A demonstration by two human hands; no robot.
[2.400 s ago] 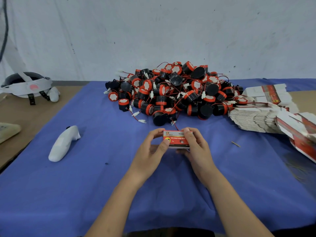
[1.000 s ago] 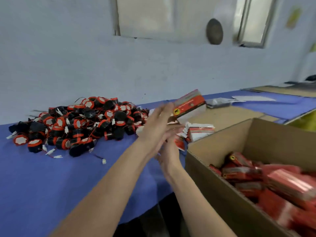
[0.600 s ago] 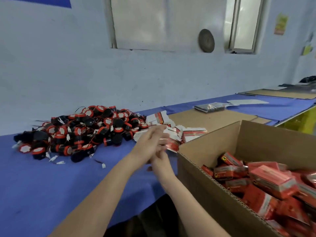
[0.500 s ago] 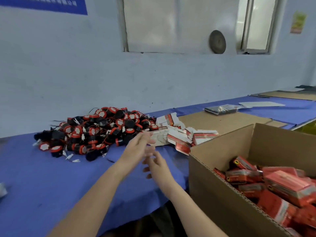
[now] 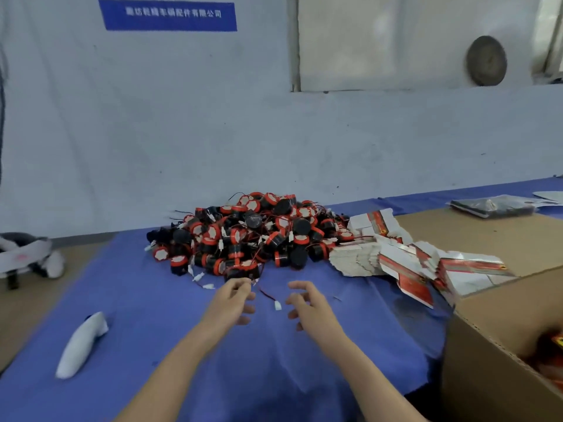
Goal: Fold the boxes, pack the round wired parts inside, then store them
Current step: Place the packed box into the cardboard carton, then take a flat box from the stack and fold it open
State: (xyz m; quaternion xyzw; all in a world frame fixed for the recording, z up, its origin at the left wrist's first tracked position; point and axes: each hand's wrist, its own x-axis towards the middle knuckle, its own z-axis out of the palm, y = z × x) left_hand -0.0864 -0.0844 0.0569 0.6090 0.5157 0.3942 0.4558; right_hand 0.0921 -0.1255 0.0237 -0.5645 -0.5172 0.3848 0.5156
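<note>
Both hands empty, fingers spread: left hand [image 5: 233, 303], right hand [image 5: 307, 306]. Round wired parts [image 5: 253, 233] heaped at 12 o'clock; flat boxes [image 5: 396, 260] at 2 o'clock. Risk: tangled wires dragging neighbouring parts off the bench [image 5: 152, 315].

Both forearms extend forward, converging toward the pile [image 5: 253, 233]. Left hand [image 5: 233, 303] and right hand [image 5: 307, 306] hover side by side just before it, fingers loosely curled and spread, palms facing, both empty.
</note>
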